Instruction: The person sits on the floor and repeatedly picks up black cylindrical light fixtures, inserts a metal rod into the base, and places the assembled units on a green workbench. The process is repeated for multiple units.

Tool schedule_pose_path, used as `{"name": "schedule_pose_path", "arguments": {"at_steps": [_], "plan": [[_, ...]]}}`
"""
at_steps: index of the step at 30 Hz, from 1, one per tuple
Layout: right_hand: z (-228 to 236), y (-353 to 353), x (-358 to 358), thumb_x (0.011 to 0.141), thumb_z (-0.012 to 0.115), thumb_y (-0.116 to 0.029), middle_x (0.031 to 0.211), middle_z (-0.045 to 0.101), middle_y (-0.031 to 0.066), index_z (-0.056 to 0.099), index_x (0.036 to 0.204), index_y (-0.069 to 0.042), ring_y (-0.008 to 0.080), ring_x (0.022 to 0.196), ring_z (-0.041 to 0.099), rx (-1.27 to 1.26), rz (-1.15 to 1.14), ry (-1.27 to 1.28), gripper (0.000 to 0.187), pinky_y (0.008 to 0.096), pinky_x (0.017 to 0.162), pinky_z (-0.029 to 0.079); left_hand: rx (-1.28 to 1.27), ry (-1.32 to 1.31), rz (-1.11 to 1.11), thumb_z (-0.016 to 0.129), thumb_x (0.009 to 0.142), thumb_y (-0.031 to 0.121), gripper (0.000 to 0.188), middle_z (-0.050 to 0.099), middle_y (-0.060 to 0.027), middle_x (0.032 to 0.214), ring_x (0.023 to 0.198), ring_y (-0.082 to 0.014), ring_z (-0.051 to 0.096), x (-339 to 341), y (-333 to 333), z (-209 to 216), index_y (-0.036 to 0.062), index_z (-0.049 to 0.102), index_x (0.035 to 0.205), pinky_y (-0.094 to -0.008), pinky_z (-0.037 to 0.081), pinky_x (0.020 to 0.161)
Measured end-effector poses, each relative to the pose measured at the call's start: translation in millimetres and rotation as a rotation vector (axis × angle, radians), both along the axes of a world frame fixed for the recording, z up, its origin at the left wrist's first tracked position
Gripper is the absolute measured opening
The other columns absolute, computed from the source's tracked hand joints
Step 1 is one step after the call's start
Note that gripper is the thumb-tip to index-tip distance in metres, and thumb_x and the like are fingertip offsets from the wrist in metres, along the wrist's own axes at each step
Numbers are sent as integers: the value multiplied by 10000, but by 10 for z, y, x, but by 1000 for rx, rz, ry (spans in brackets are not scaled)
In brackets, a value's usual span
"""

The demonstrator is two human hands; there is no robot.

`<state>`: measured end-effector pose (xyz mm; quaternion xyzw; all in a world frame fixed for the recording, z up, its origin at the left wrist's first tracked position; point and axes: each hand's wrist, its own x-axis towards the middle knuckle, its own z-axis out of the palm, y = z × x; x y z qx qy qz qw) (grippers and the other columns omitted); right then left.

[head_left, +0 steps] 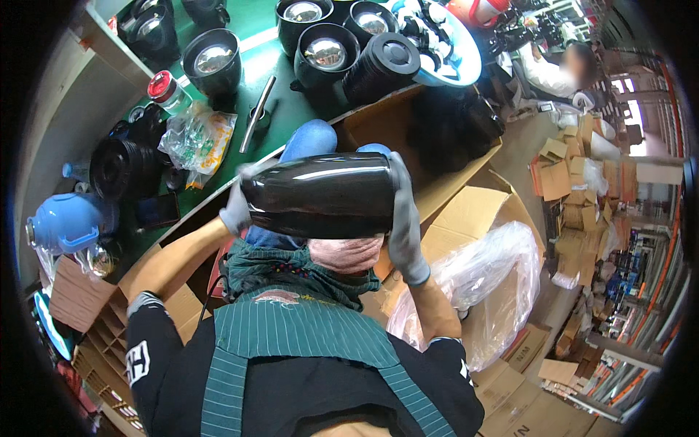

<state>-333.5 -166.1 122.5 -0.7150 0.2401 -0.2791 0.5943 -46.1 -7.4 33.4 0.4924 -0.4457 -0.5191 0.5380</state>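
A glossy black flask body (320,193) lies sideways across my lap, held between my two hands. My left hand (237,207), in a grey glove and slightly blurred, is closed round its left end. At the other end, the gloved palm and fingers of my right hand (405,226) press against it. Both ends of the body are covered by my hands, so I cannot see into it. Just below it, a pink cloth (346,253) rests on my lap over a green striped apron (291,320).
Several black flasks with shiny silver domes (325,52) stand on the green table (255,138). Nearby are a metal rod (258,114), a red-lidded jar (163,89), a plastic bag (196,138) and a blue jug (67,222). An open carton (466,218) with clear plastic stands at right.
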Motion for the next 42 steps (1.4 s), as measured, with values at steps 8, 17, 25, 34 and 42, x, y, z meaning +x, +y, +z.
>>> {"name": "schedule_pose_path", "arguments": {"at_steps": [8, 17, 25, 34, 42], "plan": [[275, -69, 29, 1204, 310, -436, 1658, 454, 291, 322, 1661, 78, 390, 1539, 456, 73, 82, 293, 687, 418, 1280, 329, -240, -627, 221, 805, 861, 158, 489, 789, -200, 1183, 1067, -313, 790, 194, -46, 786, -9, 729, 1315, -386, 599, 950], [42, 104, 29, 1087, 282, -755, 1729, 293, 319, 137, 1727, 55, 467, 1574, 362, -434, 20, -26, 1043, 511, 1300, 246, 35, -190, 277, 759, 893, 124, 360, 812, -86, 1079, 983, -126, 728, 220, 100, 30, -12, 778, 1226, -320, 589, 922], [-44, 144, 34, 1187, 226, -509, 1767, 292, 257, 205, 1717, 56, 358, 1608, 355, 18, -73, -161, 775, 417, 1309, 262, -301, -863, 203, 829, 823, 252, 512, 809, -204, 1100, 1012, -331, 804, 30, -53, 1180, -33, 763, 1244, -393, 594, 936], [28, -6, 128, 1145, 368, -643, 1581, 578, 175, 480, 1621, -64, 277, 1456, 565, 860, 5, -134, 758, 421, 1260, 425, -601, -1386, 92, 733, 901, 164, 450, 755, -172, 1305, 1122, -326, 782, 191, -175, 1417, 56, 734, 1338, -436, 649, 940], [-145, -23, 99, 1215, 337, -352, 1557, 571, 172, 495, 1600, -3, 250, 1457, 541, 548, -148, -77, 543, 372, 1275, 356, -687, -1339, 10, 710, 849, 148, 485, 764, -141, 1291, 1107, -333, 783, 179, -340, 1495, 121, 746, 1331, -439, 643, 947]]}}
